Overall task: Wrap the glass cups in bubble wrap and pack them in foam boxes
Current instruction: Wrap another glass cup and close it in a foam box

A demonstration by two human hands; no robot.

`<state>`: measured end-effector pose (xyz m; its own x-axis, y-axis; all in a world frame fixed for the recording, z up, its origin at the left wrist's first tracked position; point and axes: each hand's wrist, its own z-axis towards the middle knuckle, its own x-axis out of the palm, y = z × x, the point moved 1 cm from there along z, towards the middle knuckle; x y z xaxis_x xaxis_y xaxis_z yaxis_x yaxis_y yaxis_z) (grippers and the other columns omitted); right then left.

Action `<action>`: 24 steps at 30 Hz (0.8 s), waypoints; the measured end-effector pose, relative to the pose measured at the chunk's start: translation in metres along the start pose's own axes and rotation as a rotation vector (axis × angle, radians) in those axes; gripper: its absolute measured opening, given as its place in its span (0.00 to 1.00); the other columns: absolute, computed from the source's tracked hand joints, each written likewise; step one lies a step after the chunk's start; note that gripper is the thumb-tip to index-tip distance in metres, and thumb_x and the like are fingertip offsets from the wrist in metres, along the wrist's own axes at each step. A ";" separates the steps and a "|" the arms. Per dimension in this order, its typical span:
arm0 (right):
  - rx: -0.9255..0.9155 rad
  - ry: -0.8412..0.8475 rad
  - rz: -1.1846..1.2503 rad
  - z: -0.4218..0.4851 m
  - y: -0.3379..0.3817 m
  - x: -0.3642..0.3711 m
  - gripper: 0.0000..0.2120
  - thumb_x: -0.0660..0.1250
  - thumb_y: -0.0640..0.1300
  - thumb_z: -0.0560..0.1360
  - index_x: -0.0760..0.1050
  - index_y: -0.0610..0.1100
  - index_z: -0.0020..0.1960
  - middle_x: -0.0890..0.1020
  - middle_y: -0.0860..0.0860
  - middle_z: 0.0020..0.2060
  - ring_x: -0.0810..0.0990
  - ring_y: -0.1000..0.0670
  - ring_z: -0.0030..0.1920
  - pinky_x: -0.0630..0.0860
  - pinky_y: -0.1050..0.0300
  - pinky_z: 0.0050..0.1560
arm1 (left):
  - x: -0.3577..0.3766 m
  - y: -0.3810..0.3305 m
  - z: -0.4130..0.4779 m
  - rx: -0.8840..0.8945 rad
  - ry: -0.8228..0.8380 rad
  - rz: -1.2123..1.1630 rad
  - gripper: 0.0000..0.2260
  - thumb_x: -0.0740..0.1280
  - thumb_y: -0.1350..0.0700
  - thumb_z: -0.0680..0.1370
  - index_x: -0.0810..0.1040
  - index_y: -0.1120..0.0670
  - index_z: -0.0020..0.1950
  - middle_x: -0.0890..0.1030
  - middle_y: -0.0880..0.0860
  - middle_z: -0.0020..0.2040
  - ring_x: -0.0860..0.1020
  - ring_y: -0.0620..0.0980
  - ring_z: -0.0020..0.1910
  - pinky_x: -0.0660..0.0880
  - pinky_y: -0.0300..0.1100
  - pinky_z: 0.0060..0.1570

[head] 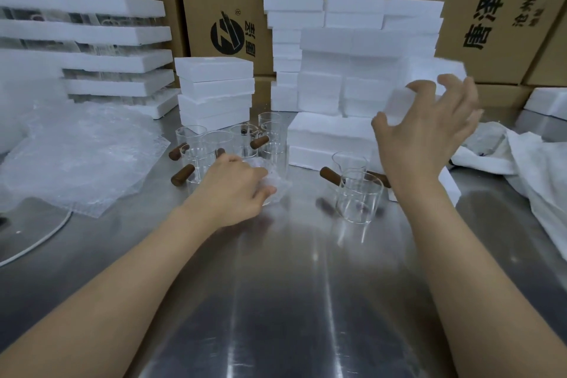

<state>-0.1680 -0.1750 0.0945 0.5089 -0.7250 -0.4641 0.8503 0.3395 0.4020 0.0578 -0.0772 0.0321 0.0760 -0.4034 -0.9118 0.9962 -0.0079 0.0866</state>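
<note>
Fingers of the left hand [236,190] curl round a bubble-wrapped glass cup [274,186] on the steel table [291,301], bare cups [214,144] crowding just beyond them, while the right hand [429,135], fingers spread, clasps a blurred foam box [399,104] before stacked foam boxes [337,70], open steel behind both wrists.

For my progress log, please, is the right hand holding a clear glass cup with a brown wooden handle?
No, the right hand grips only a white foam box.
</note>
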 end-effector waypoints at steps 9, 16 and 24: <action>-0.342 -0.067 0.297 -0.044 0.060 -0.012 0.20 0.65 0.50 0.64 0.73 0.41 0.53 0.74 0.43 0.60 0.66 0.40 0.70 0.63 0.34 0.62 | -0.028 0.000 -0.011 -0.194 -0.305 -0.279 0.17 0.62 0.45 0.78 0.67 0.52 0.32 0.66 0.46 0.28 0.71 0.56 0.35 0.61 0.45 0.32; -0.239 0.265 0.537 -0.050 0.065 -0.005 0.15 0.58 0.55 0.64 0.67 0.48 0.46 0.70 0.54 0.48 0.66 0.49 0.57 0.64 0.50 0.54 | -0.062 0.022 -0.017 -0.546 -0.841 -0.652 0.20 0.61 0.42 0.76 0.78 0.59 0.45 0.79 0.58 0.37 0.77 0.60 0.39 0.76 0.55 0.41; -0.409 0.884 0.590 -0.052 0.056 0.009 0.06 0.68 0.44 0.72 0.71 0.47 0.46 0.74 0.53 0.47 0.68 0.52 0.54 0.64 0.51 0.64 | -0.062 0.033 -0.017 -0.545 -0.814 -0.590 0.18 0.60 0.43 0.77 0.76 0.58 0.43 0.77 0.52 0.39 0.75 0.62 0.49 0.74 0.56 0.47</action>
<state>-0.1091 -0.1313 0.0719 0.6222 0.2339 -0.7471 0.3445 0.7752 0.5296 0.0866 -0.0368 0.0841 -0.2618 -0.9432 -0.2048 0.7686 -0.0753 -0.6353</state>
